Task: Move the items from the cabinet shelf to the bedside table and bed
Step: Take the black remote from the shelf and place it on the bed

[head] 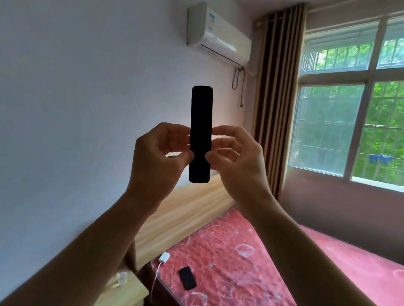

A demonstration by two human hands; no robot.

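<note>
A long black remote control [201, 112] stands upright in the air in front of me. My left hand [159, 153] pinches its left edge and my right hand [237, 159] pinches its right edge, both near its lower half. Below lies the bed [272, 263] with a red patterned cover. On the cover near the headboard rest a small black device [187, 281] and a white charger [163, 259] whose cable hangs over the bed's edge. The bedside table [126, 295] shows at the lower left, partly hidden by my left forearm, with a clear object [120, 279] on it.
A light wooden headboard [193, 209] runs along the white wall. An air conditioner [217, 35] hangs high on the wall. Brown striped curtains [277, 98] and a large window [364, 110] stand at the right.
</note>
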